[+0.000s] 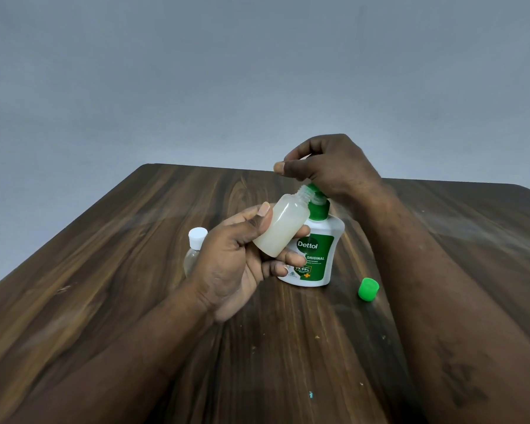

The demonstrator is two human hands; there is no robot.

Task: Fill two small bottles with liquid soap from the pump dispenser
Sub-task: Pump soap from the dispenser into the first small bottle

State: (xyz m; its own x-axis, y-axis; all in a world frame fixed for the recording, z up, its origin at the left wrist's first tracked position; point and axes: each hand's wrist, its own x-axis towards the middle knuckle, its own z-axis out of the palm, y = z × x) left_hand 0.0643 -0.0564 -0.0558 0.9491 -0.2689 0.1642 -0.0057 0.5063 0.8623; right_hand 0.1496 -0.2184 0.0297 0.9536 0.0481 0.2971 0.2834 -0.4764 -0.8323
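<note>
L hand grips the small bottle, thumb on its upper side and fingers curled under. The bottle is uncapped and tilted, w/ its neck right at the spout of the pump dispenser. R hand is curled over the pump head on top of the dispenser.

Risks: the bottle looks nearly full of milky soap, so one more full press prob overflows the neck onto my fingers & the table. The mouth is narrow; if it slips off the spout, soap runs down the dispenser. Nothing braces the dispenser's base, so a hard press could tip it. Soapy plastic = weaker hold.

Green cap lies just R of the dispenser's base, not touching. 2nd bottle, clear w/ a white cap, stands L of the dispenser, partly hidden behind my L hand. Can't tell its fill.
</note>
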